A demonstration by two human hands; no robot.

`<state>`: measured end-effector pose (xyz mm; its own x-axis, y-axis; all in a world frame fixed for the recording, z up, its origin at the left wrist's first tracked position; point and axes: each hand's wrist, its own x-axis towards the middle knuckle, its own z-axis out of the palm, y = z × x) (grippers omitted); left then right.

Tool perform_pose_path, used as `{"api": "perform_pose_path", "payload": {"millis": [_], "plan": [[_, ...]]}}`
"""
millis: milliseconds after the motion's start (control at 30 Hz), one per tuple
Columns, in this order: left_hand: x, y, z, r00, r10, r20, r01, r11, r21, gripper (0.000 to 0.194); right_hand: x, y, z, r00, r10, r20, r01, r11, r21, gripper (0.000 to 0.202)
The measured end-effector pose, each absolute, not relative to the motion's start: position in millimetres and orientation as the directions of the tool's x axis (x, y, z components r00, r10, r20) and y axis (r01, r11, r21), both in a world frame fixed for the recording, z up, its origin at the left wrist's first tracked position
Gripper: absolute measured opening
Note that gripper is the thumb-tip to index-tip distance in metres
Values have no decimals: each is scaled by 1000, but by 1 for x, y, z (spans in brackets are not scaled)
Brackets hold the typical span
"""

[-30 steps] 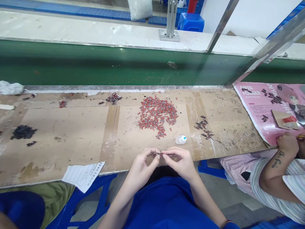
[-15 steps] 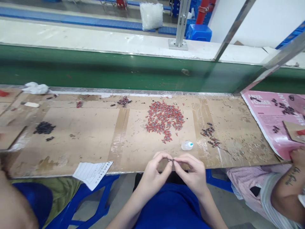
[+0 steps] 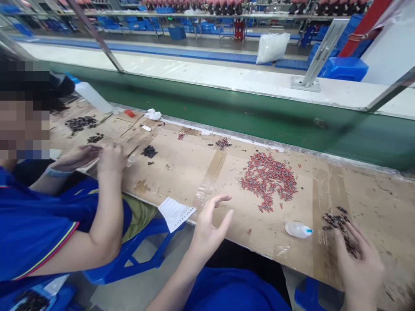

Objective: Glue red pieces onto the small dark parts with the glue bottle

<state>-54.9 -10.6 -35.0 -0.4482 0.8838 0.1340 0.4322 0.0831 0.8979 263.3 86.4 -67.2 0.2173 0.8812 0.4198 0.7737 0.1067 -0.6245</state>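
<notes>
My left hand hovers over the front edge of the cardboard-covered bench, thumb and fingers apart, nothing seen in it. At the right, my right hand is at a small pile of dark pieces with brownish-red parts. Its thumb and fingers are spread around the near side of that pile and partly hide it. Between my hands and farther back lies a large heap of small red-and-grey pointed pieces. A small translucent bottle with a blue tip lies on its side left of my right hand.
A co-worker in blue sits at the left, hands over the bench near dark pieces. A black pile, a small reddish pile and a printed paper at the front edge lie between us. A green strip runs behind.
My hands, earlier together at a small dark piece, have separated. The right one has moved right to the dark pile, and the left has opened. The view has swung left.
</notes>
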Motion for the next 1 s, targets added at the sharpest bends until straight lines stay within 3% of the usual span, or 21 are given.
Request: {"api": "perform_pose_path", "payload": {"millis": [133,267,367,567,733,867,1000], "plan": [[-64,-14,-52,-355,914,196,560,41,827,18,259,69,-72,68,886,459,796,229,-560,54],[-51,-15,-67,-142,970,197,574,-81,815,13,241,49,-80,-174,905,388,741,379,-554,69],[-40,-12,-76,-121,966,229,589,-116,800,12,219,46,-86,-215,890,402,722,422,-549,77],[-76,4,-90,-385,877,288,709,81,701,12,195,51,-95,-56,942,330,674,279,-684,73],[-176,31,-100,-650,697,304,679,352,644,34,199,54,-105,26,971,236,654,162,-739,54],[-243,51,-106,-741,612,276,633,499,592,50,202,54,-109,-6,967,254,645,198,-738,49],[-274,57,-107,-765,603,224,605,558,568,39,200,54,-108,-11,959,282,648,222,-729,46]]}}
